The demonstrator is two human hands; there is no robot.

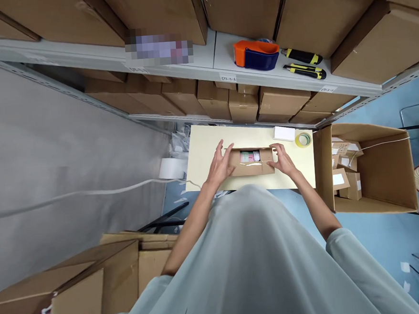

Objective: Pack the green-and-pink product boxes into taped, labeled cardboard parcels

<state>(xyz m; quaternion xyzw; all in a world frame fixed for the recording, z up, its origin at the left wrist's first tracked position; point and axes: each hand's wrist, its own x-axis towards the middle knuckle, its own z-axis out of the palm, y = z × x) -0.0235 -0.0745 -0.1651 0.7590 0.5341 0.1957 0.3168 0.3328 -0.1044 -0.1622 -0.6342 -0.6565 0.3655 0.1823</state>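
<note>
On the pale yellow table (pixel 204 143) lies a small brown cardboard box (pixel 251 169), close to my body. Its top gapes in the middle, where a pink, green and white item (pixel 247 156) shows inside. My left hand (pixel 221 165) is at the box's left end, fingers spread and thumb by the side. At the right end is my right hand (pixel 282 160), its fingers also apart and its thumb near the box edge. Whether the thumbs touch the cardboard is hard to tell.
A white box (pixel 284 133) and a tape roll (pixel 303 140) sit at the table's back right. Right of it, a large open carton (pixel 386 173) holds small boxes. Shelves above bear cartons, an orange-blue tape dispenser (pixel 257 55) and cutters (pixel 304 71). A white roll (pixel 172 168) is left.
</note>
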